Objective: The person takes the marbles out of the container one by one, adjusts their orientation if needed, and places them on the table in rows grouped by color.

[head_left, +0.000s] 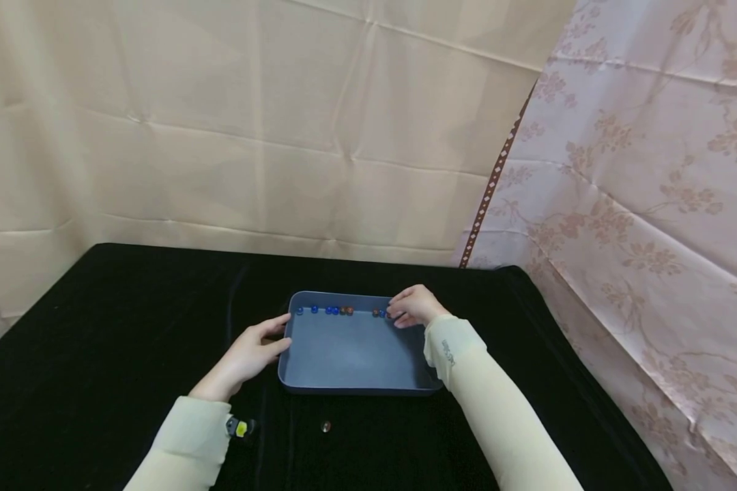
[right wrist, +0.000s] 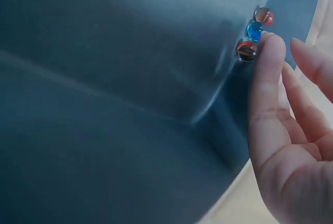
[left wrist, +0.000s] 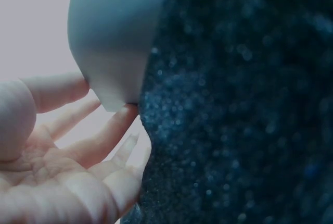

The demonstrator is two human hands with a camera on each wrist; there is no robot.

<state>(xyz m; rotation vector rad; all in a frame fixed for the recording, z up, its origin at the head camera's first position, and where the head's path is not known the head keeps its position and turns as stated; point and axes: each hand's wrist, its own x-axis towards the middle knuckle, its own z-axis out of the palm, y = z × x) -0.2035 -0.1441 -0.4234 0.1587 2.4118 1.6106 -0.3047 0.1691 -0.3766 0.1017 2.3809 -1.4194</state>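
A blue-grey rectangular tray (head_left: 356,354) lies on the black cloth, with several glass marbles in a broken row along its far wall. My left hand (head_left: 250,351) touches the tray's left side from outside, thumb and forefinger apart; in the left wrist view, fingers (left wrist: 112,130) meet the tray wall (left wrist: 117,41). At the far right corner, my right hand (head_left: 416,305) reaches inside. Close up, its extended fingertip touches or nearly touches a blue marble (right wrist: 254,30). That marble sits between an orange-red marble (right wrist: 265,15) and a brown-and-orange marble (right wrist: 246,51).
Left along the far wall are blue marbles (head_left: 332,310) and reddish-brown marbles (head_left: 347,310). A single clear marble (head_left: 326,426) lies on the black cloth (head_left: 129,354) in front of the tray. Cream curtain (head_left: 252,123) and floral curtain (head_left: 651,170) hang behind and to the right.
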